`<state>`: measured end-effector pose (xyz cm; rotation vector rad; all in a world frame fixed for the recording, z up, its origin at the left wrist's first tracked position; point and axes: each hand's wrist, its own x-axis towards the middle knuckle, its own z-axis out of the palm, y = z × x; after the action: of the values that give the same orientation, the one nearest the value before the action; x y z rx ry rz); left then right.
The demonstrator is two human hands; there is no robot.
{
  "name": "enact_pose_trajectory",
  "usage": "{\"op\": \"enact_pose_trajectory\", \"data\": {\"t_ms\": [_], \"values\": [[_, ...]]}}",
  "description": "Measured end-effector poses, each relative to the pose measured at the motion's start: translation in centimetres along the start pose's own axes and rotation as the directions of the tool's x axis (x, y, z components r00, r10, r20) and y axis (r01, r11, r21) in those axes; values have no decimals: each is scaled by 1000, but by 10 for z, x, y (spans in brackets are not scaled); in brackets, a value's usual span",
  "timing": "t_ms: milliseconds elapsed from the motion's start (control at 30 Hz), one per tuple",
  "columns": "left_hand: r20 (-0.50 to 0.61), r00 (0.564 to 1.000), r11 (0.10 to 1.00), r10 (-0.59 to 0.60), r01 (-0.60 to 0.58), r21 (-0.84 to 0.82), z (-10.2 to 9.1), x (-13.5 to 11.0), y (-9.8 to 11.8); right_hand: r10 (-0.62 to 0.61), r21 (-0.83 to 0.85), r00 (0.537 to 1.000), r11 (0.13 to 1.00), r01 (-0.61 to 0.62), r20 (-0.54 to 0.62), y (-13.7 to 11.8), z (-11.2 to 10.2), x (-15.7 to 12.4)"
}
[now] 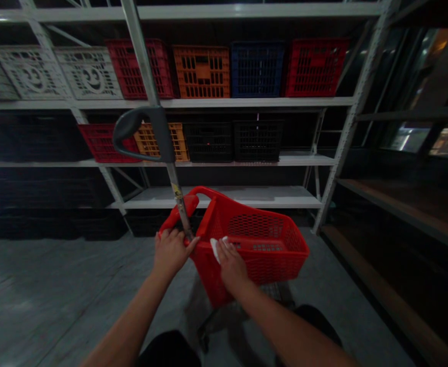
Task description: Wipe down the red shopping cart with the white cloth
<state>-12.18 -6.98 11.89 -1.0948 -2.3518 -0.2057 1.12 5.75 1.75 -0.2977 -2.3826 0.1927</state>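
A red plastic shopping cart (pixel 264 261) stands in front of me, its perforated basket pointing to the right. My left hand (pixel 173 251) grips the near end of its handle, the thumb stretched along the red edge. Pressed under the fingers of my right hand (pixel 230 262) is a small white cloth (pixel 215 250), lying against the basket's near rim. A metal pole (pixel 173 181) with a grey loop handle (pixel 162 135) rises past the cart handle, close to my left hand. The pole's lower end is hidden.
Behind the cart stands a white metal shelf rack (pixel 224 197) with a red crate (pixel 317 67), an orange crate (pixel 202 72), a blue crate (pixel 257 70) and several others. Dark shelving (pixel 403 204) runs along the right. Grey concrete floor (pixel 74 285) extends at left.
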Motion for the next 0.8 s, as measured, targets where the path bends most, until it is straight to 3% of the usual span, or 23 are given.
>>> {"op": "enact_pose_trajectory", "data": {"t_ms": [100, 167, 233, 400, 467, 533, 633, 733, 800], "values": [[-6, 999, 999, 36, -36, 6, 3, 2, -2, 84, -98, 996, 992, -83, 9, 47, -12, -36], [-8, 999, 999, 46, -46, 12, 5, 4, 1, 146, -116, 989, 983, -145, -5, 58, -13, -41], [-7, 999, 999, 43, -43, 18, 7, 6, 6, 163, -92, 986, 982, -164, -24, 44, -6, -27], [-19, 999, 999, 28, -27, 42, 12, 10, 12, 67, 42, 995, 997, -64, -73, -24, 20, 37], [-34, 999, 998, 43, -41, 49, 15, 12, 6, 26, 47, 998, 999, -23, -59, -28, 20, 41], [-47, 997, 996, 69, -66, 52, 19, 15, -3, 4, 5, 1000, 1000, -4, -26, -9, 12, 25], [-47, 993, 994, 104, -102, 46, 27, 21, -20, 40, -116, 999, 992, -38, 10, 53, -14, -26], [-47, 991, 992, 124, -122, 38, 34, 28, -33, 153, -233, 988, 961, -149, 2, 120, -43, -81], [-47, 992, 992, 120, -118, 34, 36, 31, -36, 266, -278, 963, 923, -267, -40, 150, -57, -104]]}}
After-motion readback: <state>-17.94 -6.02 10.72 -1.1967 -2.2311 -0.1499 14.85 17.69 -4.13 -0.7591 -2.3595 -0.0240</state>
